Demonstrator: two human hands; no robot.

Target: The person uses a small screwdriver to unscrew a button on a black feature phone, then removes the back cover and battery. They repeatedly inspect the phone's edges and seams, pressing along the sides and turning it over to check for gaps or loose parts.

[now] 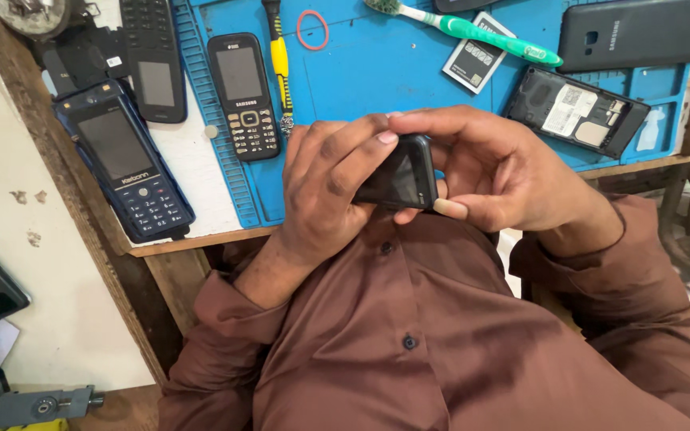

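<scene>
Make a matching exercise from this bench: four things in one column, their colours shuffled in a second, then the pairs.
Things:
1. toothbrush
2. rubber band
3. mat
4. screwdriver

Colours:
A. blue
B. yellow and black
C. green and white
D. red

Pairs: 1-C, 2-D, 3-A, 4-B

Bare blue silicone mat (377, 72) mid-bench is open; black keypad phone (243, 96) and opened black phone (576, 110) flank it.
</scene>
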